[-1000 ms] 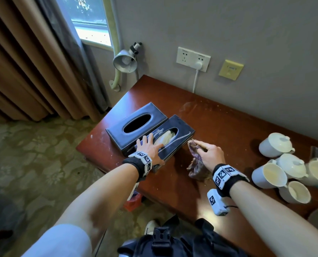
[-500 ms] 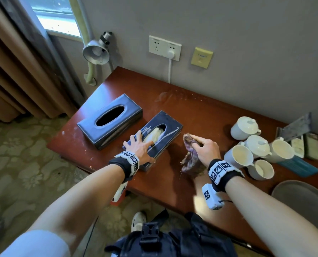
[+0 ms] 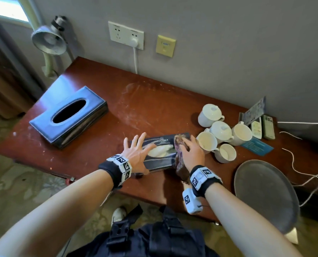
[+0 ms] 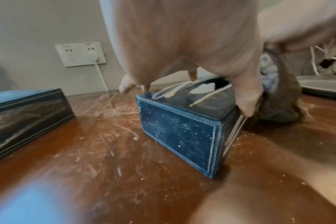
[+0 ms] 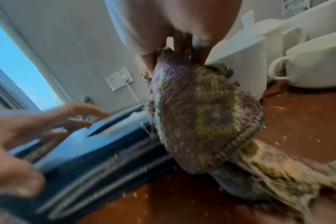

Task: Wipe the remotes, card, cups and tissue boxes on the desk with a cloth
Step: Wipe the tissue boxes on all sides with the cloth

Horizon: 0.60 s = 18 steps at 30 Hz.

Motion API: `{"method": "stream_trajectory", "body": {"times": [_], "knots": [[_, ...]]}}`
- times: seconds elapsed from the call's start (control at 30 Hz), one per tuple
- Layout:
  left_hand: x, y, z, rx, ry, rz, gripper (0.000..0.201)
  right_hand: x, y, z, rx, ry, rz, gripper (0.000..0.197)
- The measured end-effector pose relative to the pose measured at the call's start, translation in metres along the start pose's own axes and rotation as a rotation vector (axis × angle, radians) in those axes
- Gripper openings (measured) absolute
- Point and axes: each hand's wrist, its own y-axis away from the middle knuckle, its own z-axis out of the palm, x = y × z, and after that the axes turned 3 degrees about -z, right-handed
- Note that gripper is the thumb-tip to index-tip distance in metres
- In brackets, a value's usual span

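Observation:
A dark blue tissue box [image 3: 160,162] with a white tissue showing lies near the desk's front edge, beside the cups [image 3: 223,130]. My left hand [image 3: 137,153] is spread over its left end, fingers straight, thumb down the near side [image 4: 247,103]. My right hand [image 3: 191,154] grips a purple-green cloth [image 3: 180,166] against the box's right end; the cloth [image 5: 201,113] hangs down to the desk. An empty second tissue box [image 3: 69,115] sits at the left. Two remotes [image 3: 268,127] and a blue card [image 3: 257,148] lie at the right.
The red-brown desk [image 3: 145,101] is dusty and scratched. A grey round tray [image 3: 265,195] sits at the front right, with white cables [image 3: 293,164] beyond it. A wall socket [image 3: 125,35] with a plug and a lamp [image 3: 49,41] are at the back.
The tissue box has been swung round and slid right, up to the cups. My right hand has brought the cloth onto its right end. My left hand's fingers have spread.

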Motion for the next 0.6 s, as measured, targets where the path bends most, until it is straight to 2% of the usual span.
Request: {"method": "stream_trajectory", "body": {"times": [0.1, 0.17, 0.3, 0.4, 0.5, 0.6], "knots": [[-0.014, 0.006, 0.001, -0.018, 0.034, -0.070, 0.129, 0.017, 0.002, 0.021, -0.103, 0.233, -0.149, 0.046], [-0.022, 0.008, 0.004, -0.031, 0.048, -0.086, 0.133, 0.027, 0.002, 0.027, -0.089, 0.349, -0.220, 0.050], [-0.028, 0.004, 0.005, -0.043, 0.054, -0.081, 0.137, 0.031, 0.002, 0.033, 0.007, 0.402, -0.259, 0.050], [-0.029, 0.002, 0.006, -0.045, 0.030, -0.078, 0.136, 0.033, 0.006, 0.043, 0.149, 0.363, -0.291, 0.052], [-0.031, 0.003, 0.009, -0.033, 0.045, -0.077, 0.135, 0.036, 0.018, 0.052, 0.266, 0.331, -0.307, 0.044], [-0.031, 0.004, 0.009, -0.034, 0.066, -0.076, 0.134, 0.028, 0.034, 0.065, 0.313, 0.318, -0.357, 0.038]]}}
